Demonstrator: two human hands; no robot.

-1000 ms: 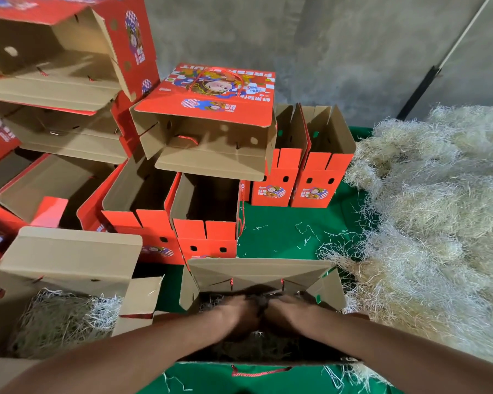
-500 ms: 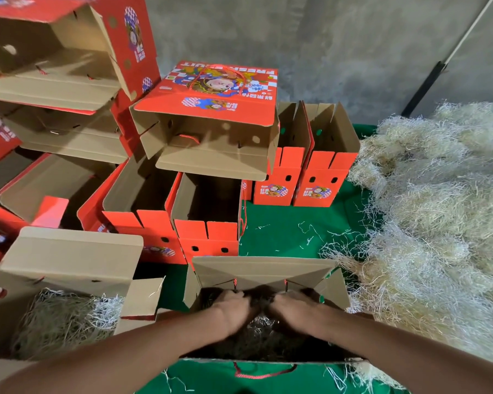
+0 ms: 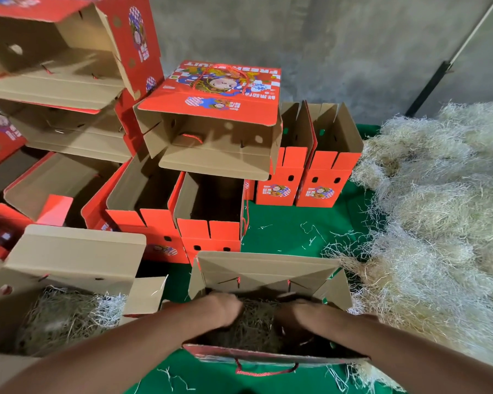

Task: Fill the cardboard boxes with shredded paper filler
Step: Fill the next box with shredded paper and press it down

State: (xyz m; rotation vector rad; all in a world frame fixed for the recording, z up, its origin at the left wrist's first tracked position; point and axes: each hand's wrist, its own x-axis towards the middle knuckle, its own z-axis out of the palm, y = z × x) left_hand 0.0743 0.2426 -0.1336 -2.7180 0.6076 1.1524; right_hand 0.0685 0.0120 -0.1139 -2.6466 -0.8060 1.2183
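Note:
An open cardboard box (image 3: 268, 270) with a red outside and a rope handle stands right in front of me on the green cloth (image 3: 291, 234). Shredded paper filler (image 3: 256, 322) lies inside it. My left hand (image 3: 225, 307) and my right hand (image 3: 299, 311) are both down in this box, a little apart. They press on the filler with their fingertips sunk into it. A big loose pile of pale shredded paper (image 3: 439, 223) covers the right side. To the left, a second open box (image 3: 69, 251) holds its own filler (image 3: 69, 314).
Several empty red boxes (image 3: 211, 206) stand open behind the front box, with more stacked on their sides at the left and on top (image 3: 211, 109). Two upright boxes (image 3: 319, 180) stand at the back. A dark pole (image 3: 427, 89) leans on the grey wall.
My hands were together in the middle of the box; they have spread apart sideways over the filler. The boxes and the pile have not moved.

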